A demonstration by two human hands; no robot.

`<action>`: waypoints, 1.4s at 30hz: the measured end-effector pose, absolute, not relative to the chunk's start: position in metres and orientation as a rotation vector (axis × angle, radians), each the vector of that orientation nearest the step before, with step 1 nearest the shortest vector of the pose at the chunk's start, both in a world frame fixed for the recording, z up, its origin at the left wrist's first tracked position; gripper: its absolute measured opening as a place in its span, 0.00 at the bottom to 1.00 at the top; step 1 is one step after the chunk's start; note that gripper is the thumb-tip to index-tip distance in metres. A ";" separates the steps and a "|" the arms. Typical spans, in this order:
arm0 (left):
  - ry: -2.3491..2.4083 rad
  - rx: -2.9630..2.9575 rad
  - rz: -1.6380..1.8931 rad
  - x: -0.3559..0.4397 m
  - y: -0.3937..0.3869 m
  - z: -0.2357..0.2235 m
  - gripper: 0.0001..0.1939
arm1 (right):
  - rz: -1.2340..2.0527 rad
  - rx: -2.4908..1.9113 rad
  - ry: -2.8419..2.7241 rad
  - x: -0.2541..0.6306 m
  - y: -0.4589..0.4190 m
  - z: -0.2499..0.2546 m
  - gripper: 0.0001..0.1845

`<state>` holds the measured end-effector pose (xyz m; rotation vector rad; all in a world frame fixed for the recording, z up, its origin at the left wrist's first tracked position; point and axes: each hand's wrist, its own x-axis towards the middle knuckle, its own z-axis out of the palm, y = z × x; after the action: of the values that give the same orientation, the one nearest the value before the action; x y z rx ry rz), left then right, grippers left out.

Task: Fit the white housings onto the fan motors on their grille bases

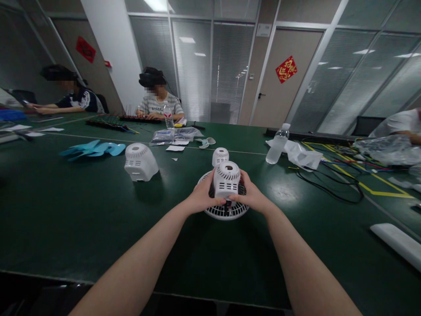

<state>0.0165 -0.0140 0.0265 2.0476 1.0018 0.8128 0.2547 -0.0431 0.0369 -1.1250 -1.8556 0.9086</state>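
Note:
Between my two hands is a white motor housing (226, 179) with vent slots and a round hole in its top. My left hand (204, 193) grips its left side, the thumb along the lower front edge. On the opposite side, my right hand (251, 193) is wrapped round it in the same way. Beneath it lies a round white fan grille (226, 214), partly covered by the housing and my hands. Something dark shows under the housing's front edge, too small to name. Just behind stands a second white housing (220, 155), partly hidden.
Another white housing (140, 162) stands at left, beside blue fan blades (94, 149). A water bottle (278, 145) and crumpled plastic (304, 156) are at right, near black cables (342, 197). A white bar-shaped part (396, 243) lies at the right edge. Other people sit around the table.

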 end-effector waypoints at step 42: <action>0.929 2.028 0.800 0.018 -0.016 0.025 0.52 | 0.975 -1.164 -1.857 0.245 -0.054 0.052 0.65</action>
<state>0.0184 -0.0155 0.0253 2.0276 0.9286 0.8004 0.2454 -0.0543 0.0521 -1.1643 -1.8570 0.9749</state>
